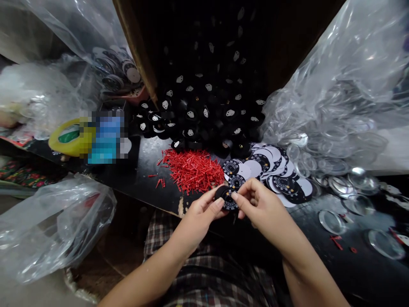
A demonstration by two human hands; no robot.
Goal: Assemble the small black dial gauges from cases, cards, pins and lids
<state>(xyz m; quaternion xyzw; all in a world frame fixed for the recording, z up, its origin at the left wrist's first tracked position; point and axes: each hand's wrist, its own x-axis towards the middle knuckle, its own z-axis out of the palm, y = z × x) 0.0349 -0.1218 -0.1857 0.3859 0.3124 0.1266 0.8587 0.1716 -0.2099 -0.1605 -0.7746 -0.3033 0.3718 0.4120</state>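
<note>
My left hand [203, 209] is closed around a small black round housing [220, 192], its thumb at the near left edge. A printed black dial [230, 203] with white markings and an orange mark lies at the housing's front. My right hand [260, 202] grips the dial's right edge with thumb and finger; whether the dial is fully seated in the housing I cannot tell. Just beyond both hands lies a heap of thin red pointers [194, 170]. Loose dials [284, 183], some showing white backs, spread out to the right of the pointers.
Many black housings [204, 113] spill from a dark box behind the pointers. Clear round covers [332, 219] and plastic bags [335, 76] fill the right side. A yellow tape roll [72, 138] sits at left. A clear bag [57, 221] hangs below the table's front edge.
</note>
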